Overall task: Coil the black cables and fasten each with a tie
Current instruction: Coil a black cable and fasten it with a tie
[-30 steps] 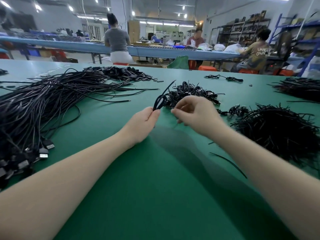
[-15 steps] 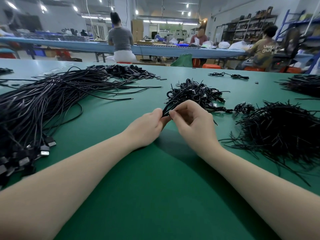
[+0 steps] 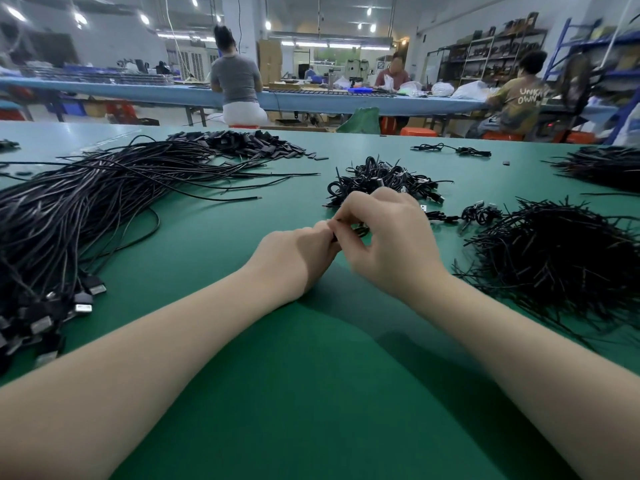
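Together, both hands, left [image 3: 294, 258] and right [image 3: 388, 244], pinch the coiled cable [image 3: 360, 231] between them.

Single head-worn wide-angle view, looking forward and down across green table [image 3: 311, 393]. Forearms enter from bottom edge, hands near frame centre, close to lens. Far workbench [image 3: 311, 100] in upper background.

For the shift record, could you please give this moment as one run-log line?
step: fastening coil | left hand: pinches coiled cable | right hand: pinches same coil | tie: hidden | finished coils: behind hands
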Demonstrator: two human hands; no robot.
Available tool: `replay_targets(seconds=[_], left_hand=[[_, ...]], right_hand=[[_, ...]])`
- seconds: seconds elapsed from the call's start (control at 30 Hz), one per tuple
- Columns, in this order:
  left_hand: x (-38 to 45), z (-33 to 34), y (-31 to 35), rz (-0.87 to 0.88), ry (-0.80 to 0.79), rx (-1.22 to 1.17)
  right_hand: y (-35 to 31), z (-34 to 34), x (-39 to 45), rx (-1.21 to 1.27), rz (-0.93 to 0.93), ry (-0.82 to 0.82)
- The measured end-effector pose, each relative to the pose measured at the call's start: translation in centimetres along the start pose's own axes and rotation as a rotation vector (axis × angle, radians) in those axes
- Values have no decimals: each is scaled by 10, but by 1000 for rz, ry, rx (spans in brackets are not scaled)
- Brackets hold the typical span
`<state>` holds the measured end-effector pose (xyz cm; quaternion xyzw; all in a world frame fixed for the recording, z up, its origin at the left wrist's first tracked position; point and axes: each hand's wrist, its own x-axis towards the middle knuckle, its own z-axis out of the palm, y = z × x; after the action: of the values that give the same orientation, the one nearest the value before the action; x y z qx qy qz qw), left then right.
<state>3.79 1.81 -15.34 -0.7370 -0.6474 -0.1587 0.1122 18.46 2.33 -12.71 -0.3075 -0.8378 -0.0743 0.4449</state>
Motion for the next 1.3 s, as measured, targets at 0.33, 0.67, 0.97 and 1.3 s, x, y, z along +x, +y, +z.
replay_targets(seconds=[0.33, 0.67, 0.97, 1.3], left_hand=[[-18, -18, 8, 569, 363, -8], [-15, -7, 17, -101, 371, -935], [-7, -4, 12, -248, 127, -1398], [-7, -8, 12, -261, 57, -1498]], right_hand=[[51, -57, 32, 774, 609, -762], [15, -1, 2, 1559, 1105, -361], [8, 21, -9, 1483, 1079, -122], [7, 16, -10, 1379, 1002, -252]])
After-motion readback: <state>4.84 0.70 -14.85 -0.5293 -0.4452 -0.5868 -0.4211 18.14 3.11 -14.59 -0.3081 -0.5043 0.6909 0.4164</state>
